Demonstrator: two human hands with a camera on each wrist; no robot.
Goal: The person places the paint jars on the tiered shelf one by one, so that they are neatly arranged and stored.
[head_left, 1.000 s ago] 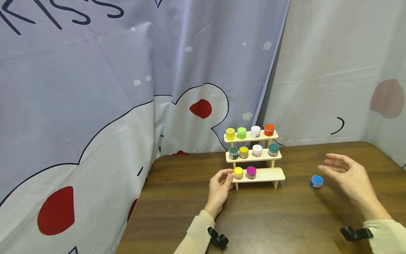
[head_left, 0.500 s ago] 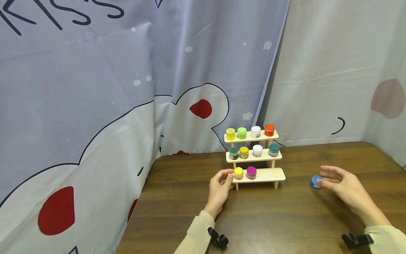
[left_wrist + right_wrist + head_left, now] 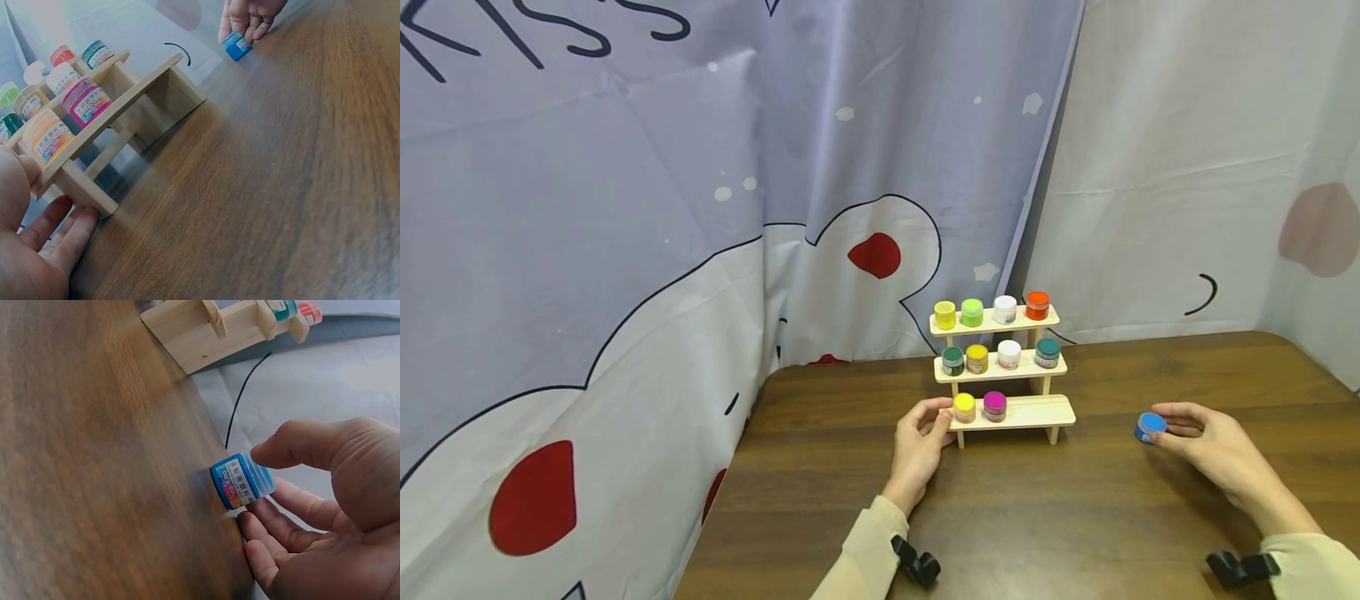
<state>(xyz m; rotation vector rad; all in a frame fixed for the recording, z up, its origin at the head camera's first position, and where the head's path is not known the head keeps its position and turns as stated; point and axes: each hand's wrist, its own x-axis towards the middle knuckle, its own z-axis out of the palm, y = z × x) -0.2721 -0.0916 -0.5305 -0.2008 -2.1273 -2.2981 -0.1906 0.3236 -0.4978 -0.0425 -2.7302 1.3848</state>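
My left hand (image 3: 916,457) holds the left end of a three-tier wooden display stand (image 3: 1041,412); in the left wrist view its thumb is at the bottom shelf's edge and its fingers (image 3: 74,240) are by the front leg. Over on the right, my right hand (image 3: 1225,457) pinches a blue paint jar (image 3: 1151,427) between thumb and fingers. The right wrist view has this jar (image 3: 237,482) with its label showing and the thumb at its lid. Whether its base touches the table is hard to tell. A yellow jar (image 3: 964,408) and a purple jar (image 3: 995,407) stand on the bottom shelf.
Several paint jars stand on the two upper shelves, among them an orange-red jar (image 3: 1037,306) and a teal jar (image 3: 1047,353). The stand is on a brown wooden table (image 3: 1075,517). Behind it hangs a printed curtain (image 3: 880,125).
My right hand has come down and left onto the blue jar, and its thumb and fingers have closed around it. The left hand and the stand have stayed put.
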